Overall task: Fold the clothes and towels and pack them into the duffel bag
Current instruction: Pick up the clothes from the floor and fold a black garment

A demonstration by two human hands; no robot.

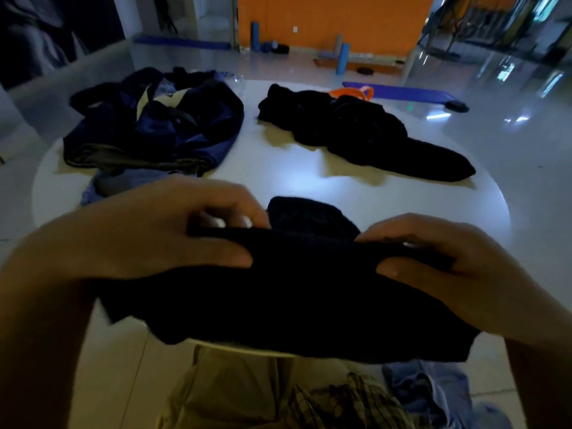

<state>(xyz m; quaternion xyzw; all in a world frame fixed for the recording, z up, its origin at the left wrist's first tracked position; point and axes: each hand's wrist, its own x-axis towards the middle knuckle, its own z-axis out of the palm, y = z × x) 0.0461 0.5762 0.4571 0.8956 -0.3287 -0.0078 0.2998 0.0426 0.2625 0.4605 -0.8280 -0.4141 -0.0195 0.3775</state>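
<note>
While both hands, left (148, 230) & right (458, 267), pinch it, dark garment (294, 292) hangs btwn them.

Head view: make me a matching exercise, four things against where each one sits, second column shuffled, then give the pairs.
Things
1. dark garment
2. duffel bag
3. black clothes pile
4. plaid cloth

Places
A. far right of the white table
B. on the lap, below the table edge
C. pinched between the left hand and right hand
D. far left of the table

Pairs: 1-C, 2-D, 3-A, 4-B
</note>
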